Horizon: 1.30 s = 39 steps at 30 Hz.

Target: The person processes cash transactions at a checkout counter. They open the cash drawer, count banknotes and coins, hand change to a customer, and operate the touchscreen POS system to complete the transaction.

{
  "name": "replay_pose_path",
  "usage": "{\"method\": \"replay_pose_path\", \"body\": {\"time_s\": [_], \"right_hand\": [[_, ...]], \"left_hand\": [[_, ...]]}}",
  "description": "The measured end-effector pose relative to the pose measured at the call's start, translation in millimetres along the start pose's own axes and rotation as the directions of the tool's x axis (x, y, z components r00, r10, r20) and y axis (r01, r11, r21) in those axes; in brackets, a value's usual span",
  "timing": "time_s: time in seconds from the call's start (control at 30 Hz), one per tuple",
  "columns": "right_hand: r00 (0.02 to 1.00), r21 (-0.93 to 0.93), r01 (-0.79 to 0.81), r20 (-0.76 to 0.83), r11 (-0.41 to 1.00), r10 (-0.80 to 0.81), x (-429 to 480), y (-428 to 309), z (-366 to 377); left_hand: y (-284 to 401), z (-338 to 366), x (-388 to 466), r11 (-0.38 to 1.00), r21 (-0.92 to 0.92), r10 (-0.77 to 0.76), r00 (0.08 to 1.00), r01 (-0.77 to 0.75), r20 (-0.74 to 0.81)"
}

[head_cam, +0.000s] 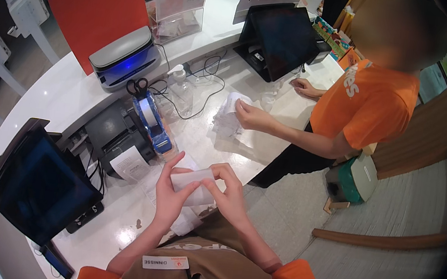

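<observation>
A slip of thin white paper (195, 191), probably a receipt, is stretched between my two hands above the counter's edge. My left hand (168, 196) pinches its left end, thumb in front and fingers behind. At the other end, my right hand (230, 192) grips the top right part with thumb and fingers. More paper slips (186, 222) lie on the white counter (117, 206) below, partly hidden by my hands. A printed receipt (130, 164) hangs from a black receipt printer (112, 129) beyond my left hand. Beside it stands a blue tape dispenser (160, 139) with black-handled scissors (138, 88).
To the right, a co-worker (364, 103) in an orange shirt holds a paper slip (237, 102) over a receipt pile (225, 123). Touchscreen terminals stand left (45, 188) and far right (283, 37). A pump bottle (181, 91), cables (211, 104) and a lit grey device (126, 61) line the back.
</observation>
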State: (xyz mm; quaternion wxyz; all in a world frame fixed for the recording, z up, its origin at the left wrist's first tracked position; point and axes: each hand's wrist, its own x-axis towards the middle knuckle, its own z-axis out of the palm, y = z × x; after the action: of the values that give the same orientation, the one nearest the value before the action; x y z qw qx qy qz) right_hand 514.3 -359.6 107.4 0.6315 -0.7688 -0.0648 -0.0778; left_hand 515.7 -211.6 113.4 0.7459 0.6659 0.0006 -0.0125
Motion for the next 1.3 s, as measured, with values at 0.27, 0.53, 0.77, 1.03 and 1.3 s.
{"method": "replay_pose_path", "body": {"time_s": [0.27,0.53,0.77,1.03,1.3], "right_hand": [[0.973,0.253,-0.057,-0.203,0.966,0.11,72,47,-78],[0.979,-0.008,0.182,-0.097,0.983,-0.182,177,34,-88],[0.97,-0.043,0.203,-0.129,0.978,-0.206,210,56,-115],[0.978,-0.174,0.174,-0.084,0.969,-0.191,202,158,-75],[0.979,-0.458,0.046,-0.156,0.888,-0.131,209,204,-53]], "left_hand": [[-20,102,80,0.986,-0.166,-0.054,0.982,0.024,-0.181],[12,109,146,0.995,0.083,0.072,0.983,-0.059,-0.168],[5,131,172,0.992,0.126,0.015,0.999,-0.008,-0.049],[-112,121,180,0.953,0.298,0.036,0.954,0.057,-0.296],[-102,108,153,0.818,0.574,0.22,0.942,-0.036,-0.254]]}}
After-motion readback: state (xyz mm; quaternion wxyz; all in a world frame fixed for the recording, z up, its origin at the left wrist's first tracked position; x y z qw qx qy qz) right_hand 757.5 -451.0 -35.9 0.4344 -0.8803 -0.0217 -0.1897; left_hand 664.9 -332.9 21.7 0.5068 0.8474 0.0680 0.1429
